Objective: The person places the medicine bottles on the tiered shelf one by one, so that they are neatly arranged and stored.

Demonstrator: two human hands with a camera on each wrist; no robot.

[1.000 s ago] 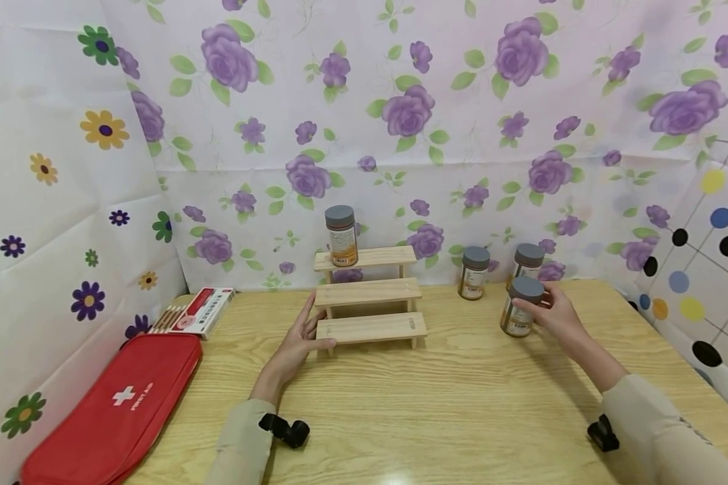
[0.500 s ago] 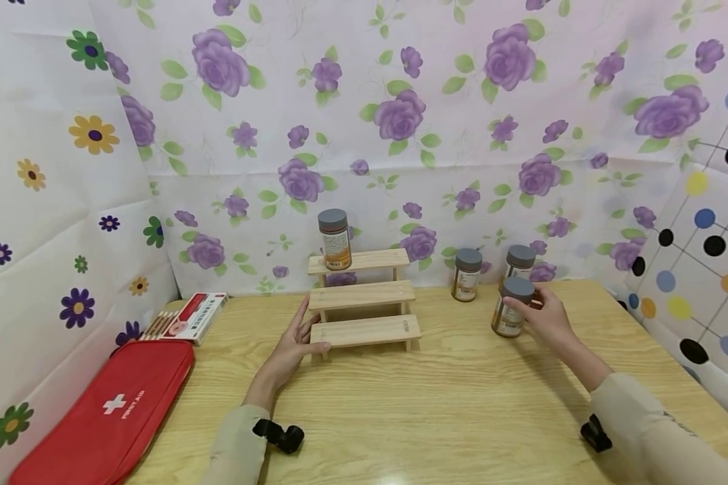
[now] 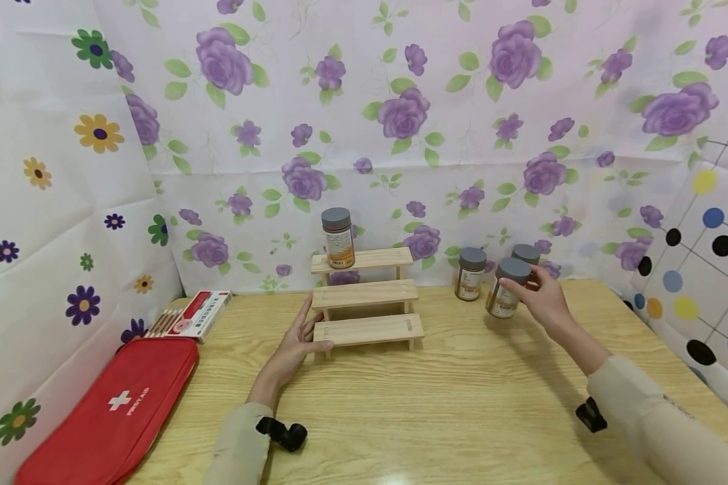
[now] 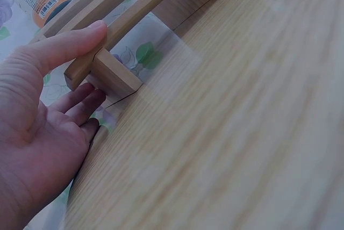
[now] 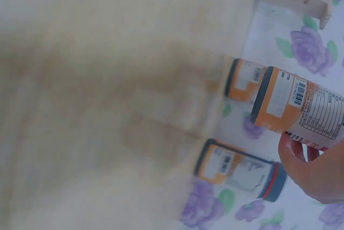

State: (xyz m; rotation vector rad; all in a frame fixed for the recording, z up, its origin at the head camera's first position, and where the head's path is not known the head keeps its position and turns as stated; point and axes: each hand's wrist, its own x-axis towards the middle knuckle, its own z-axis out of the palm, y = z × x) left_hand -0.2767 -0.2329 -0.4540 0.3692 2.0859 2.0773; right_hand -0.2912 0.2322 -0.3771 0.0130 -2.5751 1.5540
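Observation:
A three-step wooden display stand (image 3: pixel 367 294) sits on the table, with one grey-lidded bottle (image 3: pixel 341 248) upright on its top step. My left hand (image 3: pixel 290 351) grips the stand's left end. In the left wrist view the thumb (image 4: pixel 80 43) lies over the lowest board while fingers curl beneath it. A second such bottle (image 3: pixel 502 302) is in my right hand (image 3: pixel 546 302), held near its lid, slightly tilted and raised off the table. The right wrist view shows its orange-and-white label and dark base.
Two more grey-lidded bottles stand at the back right: one bottle (image 3: pixel 470 277) in plain sight, another bottle (image 3: pixel 526 253) partly hidden behind the held one. A red first-aid pouch (image 3: pixel 115 411) and a white-and-red box (image 3: pixel 201 315) lie at the left. Patterned cloth walls (image 3: pixel 249 195) enclose the table.
My right hand has lifted its bottle off the table and moved it slightly left and up. The left hand has kept its grip on the stand.

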